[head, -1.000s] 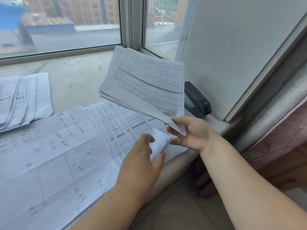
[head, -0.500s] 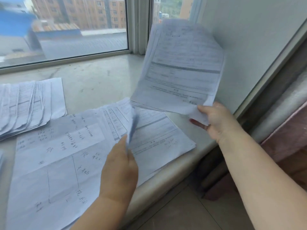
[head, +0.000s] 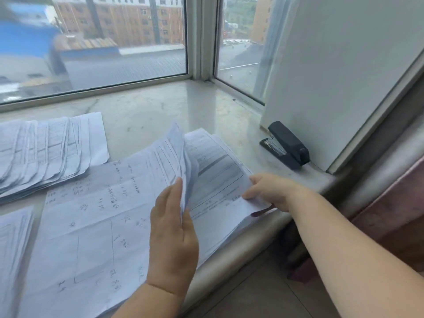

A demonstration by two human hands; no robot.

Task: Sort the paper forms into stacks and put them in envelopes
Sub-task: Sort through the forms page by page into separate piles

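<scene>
A: The printed forms (head: 218, 177) lie on the marble sill's (head: 142, 111) near edge; the left hand (head: 174, 228) pinches one lifted sheet (head: 176, 154) upright.

B: The right hand (head: 273, 191) clamps thumb-over on the stack's corner. It should hold that firm and peel one sheet cleanly.

A: The fanned stack (head: 48, 148) waits just beyond, the stapler (head: 286, 145) aside.

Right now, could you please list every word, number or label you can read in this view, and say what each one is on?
No text here can be read with confidence.
Handwritten sheet: handwritten characters, too blurred to read.
Printed form under the right hand: table print too small.
Sheet lifted by the left hand: blurred.
Fanned stack: unreadable.
Stapler: no legible label.
</scene>
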